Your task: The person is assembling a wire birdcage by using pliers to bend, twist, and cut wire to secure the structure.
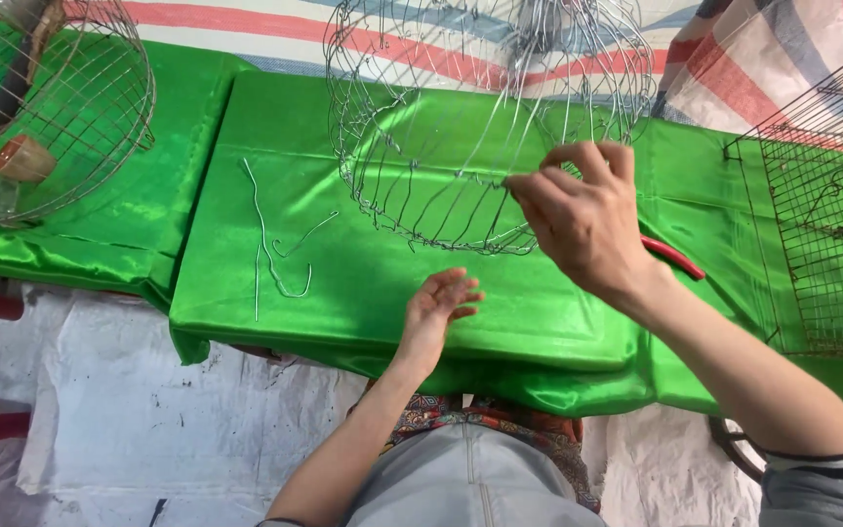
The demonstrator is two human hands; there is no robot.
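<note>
Green-draped tabletop (363, 293); on it a wire basket (461, 146), light, springy, best held by its rim, which my right hand (582, 220) pinches; loose wire pieces (270, 239); my left hand (438, 304) open, empty.

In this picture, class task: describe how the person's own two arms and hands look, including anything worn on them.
Both hands, the left hand and the right hand, are bare, without gloves, rings or a watch. The forearms are uncovered; near the right elbow a grey sleeve with a dark-edged white cuff begins.
</note>
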